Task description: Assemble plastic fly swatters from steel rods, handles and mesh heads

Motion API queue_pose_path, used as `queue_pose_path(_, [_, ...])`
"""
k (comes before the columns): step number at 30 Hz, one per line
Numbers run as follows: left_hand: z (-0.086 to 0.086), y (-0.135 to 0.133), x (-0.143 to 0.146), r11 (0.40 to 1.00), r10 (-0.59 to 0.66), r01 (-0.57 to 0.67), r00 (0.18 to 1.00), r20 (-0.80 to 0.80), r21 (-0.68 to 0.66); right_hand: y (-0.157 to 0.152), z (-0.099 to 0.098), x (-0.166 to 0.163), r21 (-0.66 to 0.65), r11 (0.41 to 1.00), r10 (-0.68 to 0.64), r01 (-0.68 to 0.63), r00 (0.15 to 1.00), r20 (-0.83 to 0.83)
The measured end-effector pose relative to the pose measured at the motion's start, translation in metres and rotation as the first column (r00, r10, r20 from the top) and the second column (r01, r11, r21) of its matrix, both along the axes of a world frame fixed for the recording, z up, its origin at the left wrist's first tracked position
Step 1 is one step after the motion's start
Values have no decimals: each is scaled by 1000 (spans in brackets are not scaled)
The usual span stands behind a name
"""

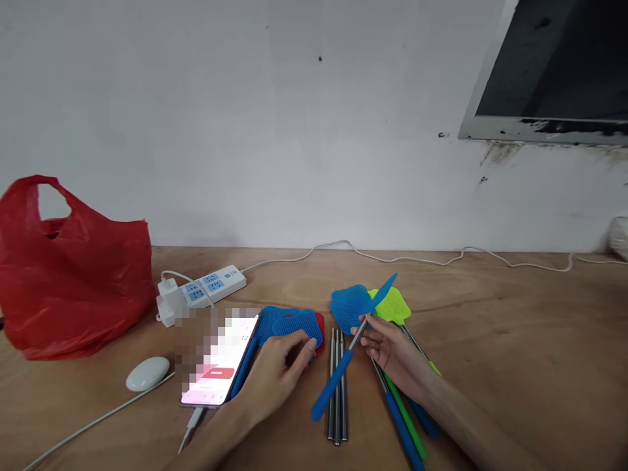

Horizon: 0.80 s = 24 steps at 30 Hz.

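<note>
3 steel rods lie nearest, side by side on the counter. Just right of the rods, the right hand has its grip closed on a blue swatter (pinched at the shaft, likely to steer the raised head), its handle slanting across the rods. Left of the rods, the left hand rests on a heap of blue heads, perhaps steadying it; whether its grip pinches one, I cannot tell.

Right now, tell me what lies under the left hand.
The left hand rests on stacked blue swatter heads; a red head peeks out at their right edge. The palm covers how many are stacked.
</note>
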<state>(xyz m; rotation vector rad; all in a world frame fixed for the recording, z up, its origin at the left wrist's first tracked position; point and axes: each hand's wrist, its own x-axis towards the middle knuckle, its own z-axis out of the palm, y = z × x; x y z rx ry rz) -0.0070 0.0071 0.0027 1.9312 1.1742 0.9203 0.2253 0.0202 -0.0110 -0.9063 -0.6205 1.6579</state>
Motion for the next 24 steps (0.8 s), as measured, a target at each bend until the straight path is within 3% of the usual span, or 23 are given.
queue_pose_path(4, [-4,-3,3,979,-105,107,994,22,-174,0,-1,-1,21,999,-43,43,998,-42])
queue_pose_path(8, [-8,-2,4,912,-230,241,970,74,-332,-4,3,-4,126,991,-59,55,998,32])
queue_pose_path(13, [-7,1,2,917,-216,234,972,91,-322,-7,3,-7,202,979,-31,9,994,107])
queue_pose_path(24, [-5,-2,0,924,-237,244,970,60,-295,-6,-12,-10,330,943,-118,37,966,229])
